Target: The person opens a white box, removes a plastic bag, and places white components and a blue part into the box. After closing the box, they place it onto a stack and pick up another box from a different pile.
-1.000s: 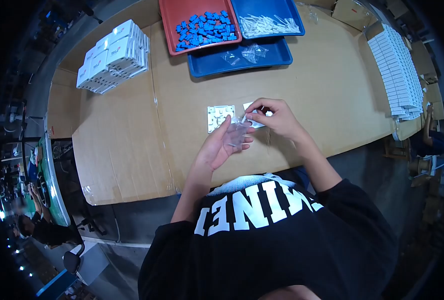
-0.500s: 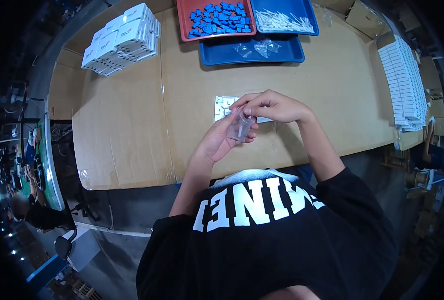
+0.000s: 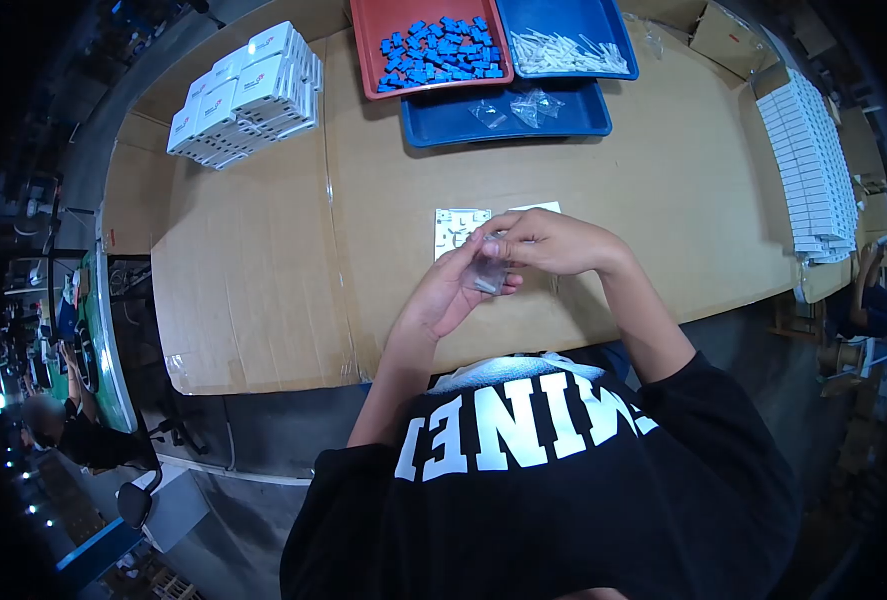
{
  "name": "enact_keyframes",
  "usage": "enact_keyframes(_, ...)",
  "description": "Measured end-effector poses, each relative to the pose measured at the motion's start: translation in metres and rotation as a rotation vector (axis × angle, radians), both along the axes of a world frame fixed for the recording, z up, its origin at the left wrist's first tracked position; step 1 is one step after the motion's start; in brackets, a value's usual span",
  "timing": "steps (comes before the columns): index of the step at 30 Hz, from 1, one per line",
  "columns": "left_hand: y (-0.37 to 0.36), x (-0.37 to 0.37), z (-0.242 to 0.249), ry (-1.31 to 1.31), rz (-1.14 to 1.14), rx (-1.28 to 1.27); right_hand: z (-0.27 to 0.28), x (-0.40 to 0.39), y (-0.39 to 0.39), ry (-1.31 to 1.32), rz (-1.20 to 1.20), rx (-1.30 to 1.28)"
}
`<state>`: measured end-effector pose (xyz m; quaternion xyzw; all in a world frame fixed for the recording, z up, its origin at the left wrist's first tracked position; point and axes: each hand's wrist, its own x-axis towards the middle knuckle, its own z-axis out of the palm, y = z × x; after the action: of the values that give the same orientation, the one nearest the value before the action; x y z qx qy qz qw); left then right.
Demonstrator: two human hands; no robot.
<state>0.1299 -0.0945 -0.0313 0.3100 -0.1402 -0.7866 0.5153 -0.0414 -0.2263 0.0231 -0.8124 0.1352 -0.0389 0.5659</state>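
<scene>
My left hand (image 3: 448, 298) is closed around a small clear plastic bag (image 3: 487, 275), its fingers curled behind it. Something pale shows near the bag's lower end, too blurred to name. My right hand (image 3: 554, 240) reaches across from the right, thumb and fingers pinched at the bag's upper edge. Just beyond the hands lies a white square plate with small raised details (image 3: 456, 226), partly covered by the fingers. Another flat white piece (image 3: 544, 208) lies behind my right hand, mostly hidden.
A red tray (image 3: 368, 70) holds blue plastic pieces. Beside it, one blue tray (image 3: 630, 66) carries white slender parts; a lower blue tray (image 3: 434, 128) has clear bags. White boxes are stacked at left (image 3: 244, 95) and right (image 3: 809, 165) on the cardboard-covered table (image 3: 254, 290). Other people work at both sides.
The view has shifted slightly, so the table sits lower. My right fingers have moved down over the bag's top, and the bag looks more squashed. More of the flat white piece shows.
</scene>
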Motion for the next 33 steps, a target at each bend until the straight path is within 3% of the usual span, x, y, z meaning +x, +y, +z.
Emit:
enact_keyframes(1, -0.002, 0.001, -0.005, 0.002, -0.02, -0.006, 0.004, 0.002, 0.0, 0.001, -0.001, 0.003)
enact_keyframes(3, 0.0, -0.001, -0.005, 0.009, -0.042, -0.004, 0.015, 0.006, 0.002, 0.403, 0.083, 0.265)
enact_keyframes(9, -0.001, -0.002, 0.0, -0.003, -0.003, 0.028, 0.001, -0.001, 0.001, 0.059, -0.003, 0.076)
enact_keyframes(11, 0.001, -0.004, -0.011, -0.035, -0.04, 0.055, 0.007, 0.003, 0.004, 0.309, 0.13, 0.177)
enact_keyframes(17, 0.003, -0.01, -0.033, -0.018, -0.07, 0.083, -0.027, -0.007, -0.019, 0.252, 0.04, 0.349)
enact_keyframes(19, 0.005, -0.006, -0.053, 0.102, -0.184, 0.081, -0.031, -0.016, -0.05, -0.015, -0.071, 0.13)
enact_keyframes(22, 0.011, -0.008, -0.068, 0.279, -0.193, 0.044, -0.007, -0.025, -0.094, 0.017, -0.451, -0.065)
enact_keyframes(24, 0.016, -0.006, -0.085, 0.457, -0.145, 0.068, -0.032, -0.034, -0.147, -0.026, -0.655, -0.284)
enact_keyframes(27, 0.016, -0.003, -0.088, 0.425, -0.165, 0.011, -0.04, -0.045, -0.209, -0.14, -0.874, -0.481)
enact_keyframes(29, 0.015, -0.006, -0.084, 0.399, -0.178, 0.015, -0.033, -0.049, -0.23, -0.113, -0.959, -0.57)
enact_keyframes(33, 0.011, -0.008, -0.08, 0.364, -0.19, 0.027, -0.051, -0.061, -0.277, -0.059, -0.864, -0.627)
